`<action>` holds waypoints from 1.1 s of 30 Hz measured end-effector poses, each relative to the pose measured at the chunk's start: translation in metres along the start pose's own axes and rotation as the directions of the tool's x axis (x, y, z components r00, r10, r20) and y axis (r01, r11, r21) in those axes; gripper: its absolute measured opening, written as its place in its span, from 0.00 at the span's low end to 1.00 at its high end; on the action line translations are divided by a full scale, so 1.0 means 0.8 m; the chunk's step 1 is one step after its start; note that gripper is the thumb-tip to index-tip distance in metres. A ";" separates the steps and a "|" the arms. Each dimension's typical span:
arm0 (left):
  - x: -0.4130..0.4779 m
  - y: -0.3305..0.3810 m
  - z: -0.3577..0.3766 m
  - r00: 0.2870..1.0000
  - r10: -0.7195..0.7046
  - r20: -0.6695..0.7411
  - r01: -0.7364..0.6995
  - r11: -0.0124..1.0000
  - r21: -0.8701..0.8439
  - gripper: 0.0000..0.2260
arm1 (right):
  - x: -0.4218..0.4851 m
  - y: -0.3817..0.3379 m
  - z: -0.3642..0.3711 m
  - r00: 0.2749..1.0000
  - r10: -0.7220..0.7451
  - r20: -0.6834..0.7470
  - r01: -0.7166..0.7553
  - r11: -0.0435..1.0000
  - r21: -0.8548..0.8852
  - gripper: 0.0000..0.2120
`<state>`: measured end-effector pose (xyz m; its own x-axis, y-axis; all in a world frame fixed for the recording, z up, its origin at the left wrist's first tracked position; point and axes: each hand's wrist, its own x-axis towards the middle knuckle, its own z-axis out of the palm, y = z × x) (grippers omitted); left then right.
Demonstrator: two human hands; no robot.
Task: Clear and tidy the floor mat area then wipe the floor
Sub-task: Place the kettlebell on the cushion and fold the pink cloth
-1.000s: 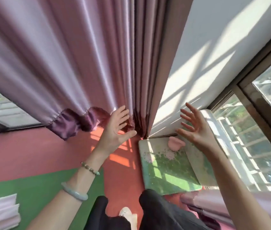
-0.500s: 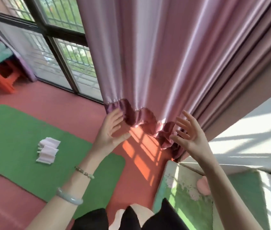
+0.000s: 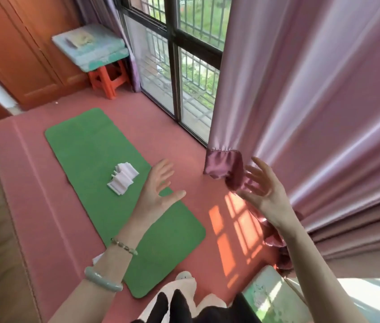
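Observation:
A green floor mat (image 3: 105, 173) lies on the pink floor (image 3: 184, 141), running from far left toward my feet. A small pile of folded white cloths (image 3: 123, 178) rests on the mat's middle. My left hand (image 3: 158, 190) hovers open above the mat's right side, fingers spread, holding nothing. My right hand (image 3: 263, 190) is open too, its fingertips at the dark hem of the pink curtain (image 3: 312, 113) without gripping it.
A window with black frames and bars (image 3: 177, 54) fills the far side. An orange stool (image 3: 108, 78) carrying folded light cushions (image 3: 91, 48) stands by wooden cabinet doors (image 3: 21, 50). A green patterned cushion (image 3: 272, 297) lies at the lower right. A floor step (image 3: 19, 173) runs along the left.
The view has swung left from the curtain corner to the mat and window. Both hands have come away from the curtain folds and stay open.

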<state>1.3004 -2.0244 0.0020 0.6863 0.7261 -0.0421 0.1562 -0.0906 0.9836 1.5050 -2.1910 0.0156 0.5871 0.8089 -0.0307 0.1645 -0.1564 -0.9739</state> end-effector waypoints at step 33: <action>0.484 -0.038 -0.060 0.785 -0.107 -0.610 0.063 0.994 -0.093 0.36 | 0.697 -0.028 0.032 0.826 -0.081 0.558 0.114 0.993 -0.026 0.39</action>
<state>1.5274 -1.7080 -0.0356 0.0888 0.9956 -0.0312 0.1323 0.0192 0.9910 1.8088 -1.7218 0.0149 0.0293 0.9969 -0.0724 0.2510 -0.0774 -0.9649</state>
